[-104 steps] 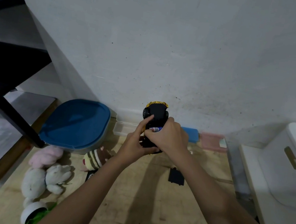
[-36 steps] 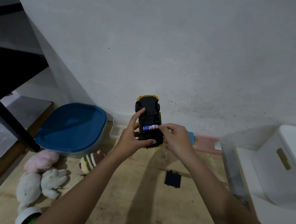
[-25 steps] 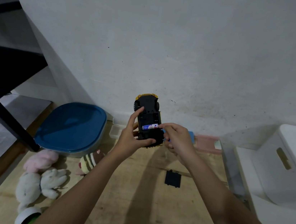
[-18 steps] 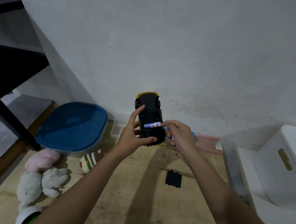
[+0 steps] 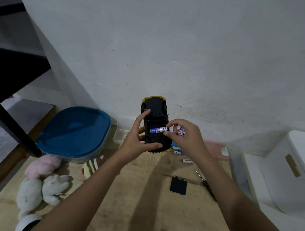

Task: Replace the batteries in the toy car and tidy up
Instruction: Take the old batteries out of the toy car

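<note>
Status: left hand (image 5: 135, 138) grips upturned yellow toy car (image 5: 156, 112), black underside up; right hand (image 5: 189, 139) pinches blue-white cylindrical battery (image 5: 157, 130) in car's bay; flat black cover (image 5: 178, 185) on table (image 5: 135, 210) near car.

Left hand (image 5: 136, 139) gripping toy car (image 5: 155, 112), right hand (image 5: 188, 139) pinching battery (image 5: 157, 131) — arms outstretched

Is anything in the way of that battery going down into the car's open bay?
Nothing visible does. The cover lies on the table, off the toy car; the left hand grips the car outside the bay; the right hand pinches the battery lying across the bay.
</note>
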A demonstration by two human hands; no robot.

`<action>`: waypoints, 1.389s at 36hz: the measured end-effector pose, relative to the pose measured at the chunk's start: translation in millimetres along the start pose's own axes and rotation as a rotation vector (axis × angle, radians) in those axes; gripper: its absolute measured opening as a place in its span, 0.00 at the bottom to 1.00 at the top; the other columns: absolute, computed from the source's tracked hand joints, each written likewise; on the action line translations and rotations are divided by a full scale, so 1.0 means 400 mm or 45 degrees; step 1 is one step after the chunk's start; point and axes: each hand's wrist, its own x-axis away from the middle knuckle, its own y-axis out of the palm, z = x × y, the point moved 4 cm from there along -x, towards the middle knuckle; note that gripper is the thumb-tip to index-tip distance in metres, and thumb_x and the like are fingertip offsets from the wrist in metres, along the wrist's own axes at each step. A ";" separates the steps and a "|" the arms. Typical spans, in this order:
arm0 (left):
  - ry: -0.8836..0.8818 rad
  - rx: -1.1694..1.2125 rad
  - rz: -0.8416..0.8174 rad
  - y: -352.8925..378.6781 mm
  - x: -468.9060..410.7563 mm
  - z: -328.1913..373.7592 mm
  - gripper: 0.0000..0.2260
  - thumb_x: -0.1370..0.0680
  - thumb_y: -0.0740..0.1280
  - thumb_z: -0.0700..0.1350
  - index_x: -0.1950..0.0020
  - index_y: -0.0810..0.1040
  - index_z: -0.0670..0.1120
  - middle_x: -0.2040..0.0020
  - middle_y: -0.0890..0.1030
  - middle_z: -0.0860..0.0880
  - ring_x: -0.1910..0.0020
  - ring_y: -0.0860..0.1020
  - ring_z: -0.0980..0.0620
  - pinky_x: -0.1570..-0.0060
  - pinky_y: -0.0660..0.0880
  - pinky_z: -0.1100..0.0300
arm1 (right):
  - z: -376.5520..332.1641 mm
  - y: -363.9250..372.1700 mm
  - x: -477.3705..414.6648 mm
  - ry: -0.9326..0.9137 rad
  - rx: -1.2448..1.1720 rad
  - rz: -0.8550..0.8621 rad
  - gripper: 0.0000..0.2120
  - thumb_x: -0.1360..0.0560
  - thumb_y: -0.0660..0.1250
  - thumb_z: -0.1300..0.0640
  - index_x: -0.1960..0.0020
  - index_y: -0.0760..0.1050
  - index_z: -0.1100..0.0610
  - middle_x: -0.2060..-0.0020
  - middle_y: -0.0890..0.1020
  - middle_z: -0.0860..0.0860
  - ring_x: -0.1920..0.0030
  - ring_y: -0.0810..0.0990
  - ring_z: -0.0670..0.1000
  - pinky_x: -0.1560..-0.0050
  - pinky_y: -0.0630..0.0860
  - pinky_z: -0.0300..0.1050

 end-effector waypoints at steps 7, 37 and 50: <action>0.034 0.036 -0.009 0.001 -0.003 0.006 0.42 0.33 0.76 0.34 0.31 0.60 0.65 0.33 0.71 0.48 0.40 0.77 0.52 0.53 0.80 0.56 | -0.032 0.010 0.001 -0.172 0.046 -0.016 0.06 0.27 0.69 0.59 0.52 0.75 0.58 0.57 0.78 0.48 0.57 0.76 0.45 0.60 0.71 0.27; -0.088 0.012 -0.076 0.035 -0.019 -0.006 0.43 0.34 0.77 0.36 0.31 0.59 0.66 0.39 0.71 0.56 0.42 0.77 0.53 0.52 0.81 0.55 | 0.111 -0.004 0.027 1.116 -1.515 0.324 0.15 0.23 0.64 0.51 0.66 0.69 0.57 0.77 0.71 0.47 0.83 0.65 0.42 0.77 0.70 0.32; -0.172 -0.058 -0.064 0.019 -0.005 -0.058 0.43 0.33 0.76 0.36 0.30 0.59 0.65 0.40 0.72 0.57 0.45 0.78 0.57 0.51 0.80 0.56 | 0.203 0.036 0.091 1.229 -2.028 0.424 0.14 0.22 0.60 0.62 0.66 0.65 0.58 0.81 0.66 0.50 0.77 0.65 0.46 0.75 0.73 0.38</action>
